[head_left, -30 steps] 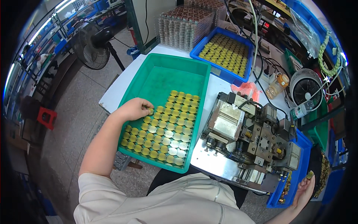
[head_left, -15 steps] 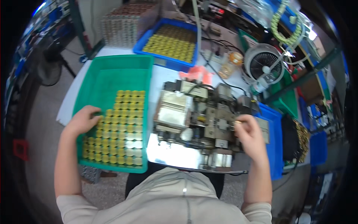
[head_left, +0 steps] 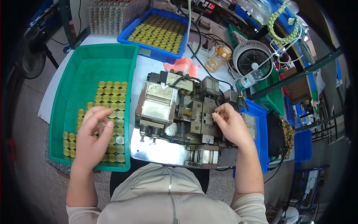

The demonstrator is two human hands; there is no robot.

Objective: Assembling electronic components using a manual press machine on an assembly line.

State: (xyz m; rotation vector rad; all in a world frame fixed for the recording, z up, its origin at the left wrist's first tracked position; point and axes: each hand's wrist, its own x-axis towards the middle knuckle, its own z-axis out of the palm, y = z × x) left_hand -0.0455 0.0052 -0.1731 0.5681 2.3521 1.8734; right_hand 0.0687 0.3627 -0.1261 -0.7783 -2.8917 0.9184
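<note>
My left hand (head_left: 94, 136) hovers over the green tray (head_left: 89, 71), thumb and forefinger apart and nothing visible between them. Under it, rows of small yellow-sided pieces (head_left: 112, 91) line the tray's nearer right part. At the metal fixture machine (head_left: 158, 99), my right hand (head_left: 235, 128) pinches a small brass-coloured part (head_left: 216, 112) between thumb and forefinger. That part is right beside the central metal block (head_left: 209, 118); whether it touches the block I cannot tell. A brass-coloured spring (head_left: 187, 112) sits left of the block.
Behind the tray stands a blue tray (head_left: 149, 52) of similar yellow pieces. A pink cloth (head_left: 182, 66), an orange-lidded jar (head_left: 218, 59), a plastic bottle (head_left: 250, 79) and a fan (head_left: 254, 61) are behind the machine. A blue bin (head_left: 262, 130) is to its right.
My left hand has moved from the left end of the rows to nearer the tray's right side, its fingers spreading. My right hand stays at the machine's right, pinching. The whole view has shifted.
</note>
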